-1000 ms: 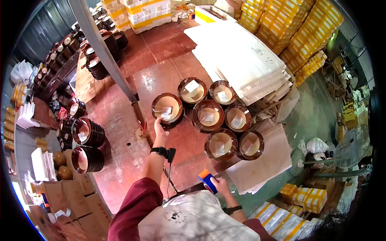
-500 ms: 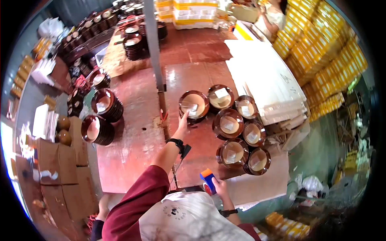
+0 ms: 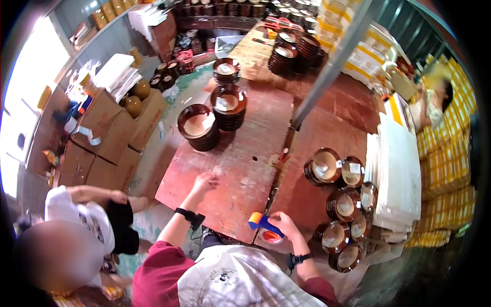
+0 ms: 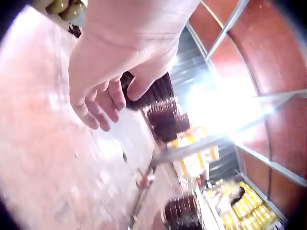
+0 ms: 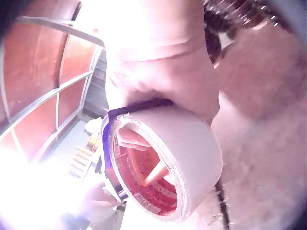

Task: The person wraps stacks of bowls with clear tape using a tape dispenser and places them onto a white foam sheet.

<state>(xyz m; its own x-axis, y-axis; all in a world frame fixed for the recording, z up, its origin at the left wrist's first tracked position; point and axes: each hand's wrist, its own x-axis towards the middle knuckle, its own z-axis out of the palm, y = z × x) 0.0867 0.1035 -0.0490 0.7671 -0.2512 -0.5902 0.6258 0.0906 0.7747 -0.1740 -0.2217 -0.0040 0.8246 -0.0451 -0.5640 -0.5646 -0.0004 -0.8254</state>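
Free passage across red tabletop [image 3: 240, 171], bowl stacks [image 3: 198, 128] at both sides, metal post [image 3: 336, 64] beyond

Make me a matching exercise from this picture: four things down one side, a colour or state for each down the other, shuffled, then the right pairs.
1. left hand
2. metal post
3. tape dispenser
4. right hand

A. blue and orange
B. gripping something
C. holding nothing, fingers relaxed
D. plain grey

Pairs: 1-C, 2-D, 3-A, 4-B
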